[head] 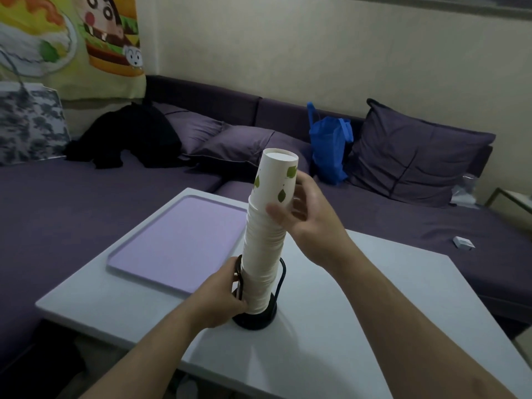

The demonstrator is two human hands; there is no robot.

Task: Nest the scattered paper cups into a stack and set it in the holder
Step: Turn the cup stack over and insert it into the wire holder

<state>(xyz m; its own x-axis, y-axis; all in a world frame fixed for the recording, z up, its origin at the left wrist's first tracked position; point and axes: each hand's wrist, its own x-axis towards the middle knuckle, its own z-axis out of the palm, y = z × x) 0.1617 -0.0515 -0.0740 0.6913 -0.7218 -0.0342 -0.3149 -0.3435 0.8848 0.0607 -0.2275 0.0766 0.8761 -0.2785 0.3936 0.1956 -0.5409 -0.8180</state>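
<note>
Purple sofa cushions wrap the room behind a white worktop point(331, 326), and everything that matters sits around the black holder point(254, 318) near the worktop's middle. Left of and beyond the holder lies a lilac tray point(172, 243), bare on top. No loose cups show anywhere, so the nesting looks finished and the step in hand is seating the stack.

Rising out of the holder is the stack of paper cups point(263, 254), upside down, its lowest rims down inside the wire uprights and apparently on the base, though the exact contact is hidden. It leans slightly to the right above the holder.

At the holder's left side the left hand point(221, 298) has its grip clamped round a wire upright, bracing the base. High above the holder the right hand point(305, 214) pinches the stack just under the leaf-printed top cup point(275, 180), thumb in front, fingers behind.

To finish well, I would keep the base braced, bring the top upright over the holder's centre and press down gently until the rims settle. Then free the upper hand first; a lean like this could tip the holder if both hands let go at once.
</note>
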